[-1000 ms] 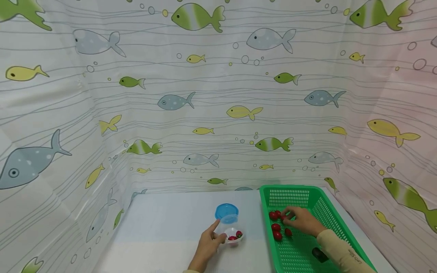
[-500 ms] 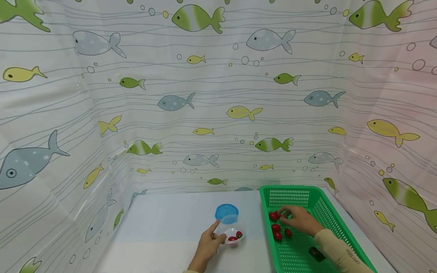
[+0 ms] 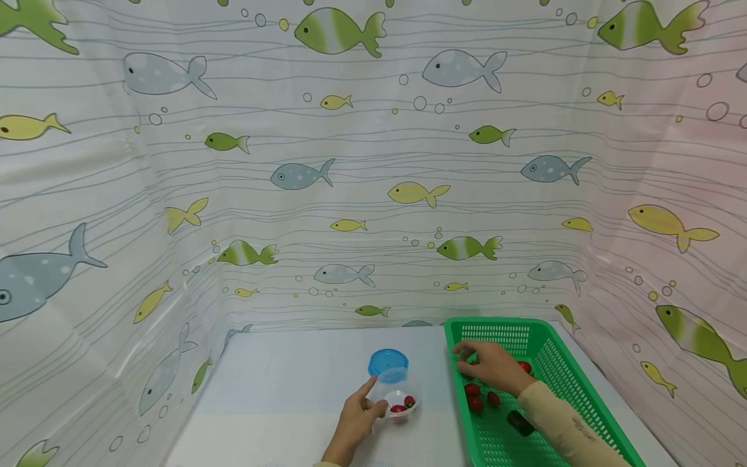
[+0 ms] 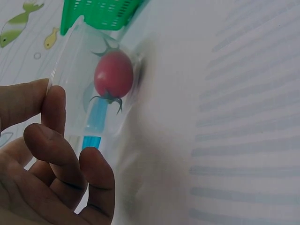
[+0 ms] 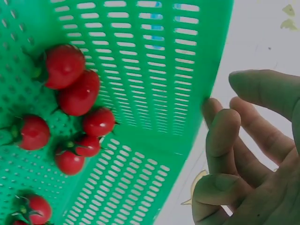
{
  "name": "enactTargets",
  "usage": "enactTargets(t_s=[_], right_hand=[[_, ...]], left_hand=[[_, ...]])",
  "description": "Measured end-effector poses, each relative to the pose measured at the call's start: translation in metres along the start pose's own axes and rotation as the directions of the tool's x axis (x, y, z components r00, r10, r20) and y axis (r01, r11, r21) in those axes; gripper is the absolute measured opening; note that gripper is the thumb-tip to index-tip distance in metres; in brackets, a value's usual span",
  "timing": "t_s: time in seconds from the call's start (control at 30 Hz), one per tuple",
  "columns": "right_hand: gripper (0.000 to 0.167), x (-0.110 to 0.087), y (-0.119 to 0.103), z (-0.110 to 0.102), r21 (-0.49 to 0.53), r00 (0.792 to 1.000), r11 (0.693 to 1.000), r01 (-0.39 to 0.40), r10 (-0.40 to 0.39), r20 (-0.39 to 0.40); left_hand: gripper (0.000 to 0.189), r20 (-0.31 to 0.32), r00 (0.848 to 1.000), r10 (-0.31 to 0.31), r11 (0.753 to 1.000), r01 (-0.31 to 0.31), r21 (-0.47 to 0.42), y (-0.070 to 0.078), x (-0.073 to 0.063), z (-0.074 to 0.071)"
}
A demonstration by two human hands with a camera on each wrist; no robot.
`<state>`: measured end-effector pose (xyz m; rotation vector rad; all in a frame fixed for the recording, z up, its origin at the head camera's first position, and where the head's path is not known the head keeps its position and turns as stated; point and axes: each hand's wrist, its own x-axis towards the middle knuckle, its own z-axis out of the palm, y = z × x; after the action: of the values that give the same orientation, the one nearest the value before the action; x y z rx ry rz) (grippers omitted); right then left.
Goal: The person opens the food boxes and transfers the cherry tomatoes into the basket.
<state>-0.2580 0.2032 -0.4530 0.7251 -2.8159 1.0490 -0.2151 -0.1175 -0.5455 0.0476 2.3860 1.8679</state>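
Observation:
In the head view my left hand (image 3: 355, 415) is at a small clear plastic tub (image 3: 382, 392) on the table. The left wrist view shows its thumb and a finger pinching the tub's rim, with a cherry tomato (image 4: 114, 75) inside; the head view shows two tomatoes there. My right hand (image 3: 493, 366) hovers over the left wall of a green basket (image 3: 496, 447), fingers loosely bent. Nothing shows between its fingers in the right wrist view. Several cherry tomatoes (image 5: 64, 66) lie on the basket floor beside that hand.
A round blue lid (image 3: 388, 360) lies behind the tub on the white table (image 3: 280, 389). The basket's raised walls stand at the table's right side. A fish-printed curtain (image 3: 362, 214) encloses the back and sides.
My right hand has moved left from among the tomatoes to the basket's left rim. A tomato to the right of that hand has come into view. The left hand and tub have stayed put.

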Motion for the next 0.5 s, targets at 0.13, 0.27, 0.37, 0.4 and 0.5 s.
enactTargets(t_s=[0.13, 0.27, 0.37, 0.4, 0.5], right_hand=[[0.020, 0.007, -0.012, 0.002, -0.020, 1.000, 1.000, 0.009, -0.009, -0.008], [0.020, 0.016, -0.023, 0.008, -0.018, 1.000, 1.000, 0.018, -0.018, 0.000], [0.020, 0.022, -0.030, 0.014, -0.021, 1.000, 1.000, 0.020, -0.020, 0.013], [0.020, 0.025, -0.032, 0.016, -0.021, 1.000, 1.000, 0.021, -0.021, 0.018], [0.020, 0.032, -0.039, 0.023, -0.021, 0.998, 0.999, 0.031, -0.030, 0.046]], left_hand=[[0.069, 0.001, 1.000, 0.005, 1.000, -0.005, -0.005, -0.001, 0.000, -0.001], [0.069, 0.004, 1.000, 0.007, 1.000, -0.007, -0.007, 0.000, 0.000, -0.001], [0.069, 0.005, 1.000, 0.000, 1.000, 0.000, -0.007, 0.001, 0.000, -0.001], [0.069, 0.005, 1.000, -0.003, 1.000, 0.003, -0.006, 0.001, 0.000, -0.001], [0.069, 0.002, 1.000, -0.009, 1.000, 0.009, 0.000, 0.003, -0.001, -0.001]])
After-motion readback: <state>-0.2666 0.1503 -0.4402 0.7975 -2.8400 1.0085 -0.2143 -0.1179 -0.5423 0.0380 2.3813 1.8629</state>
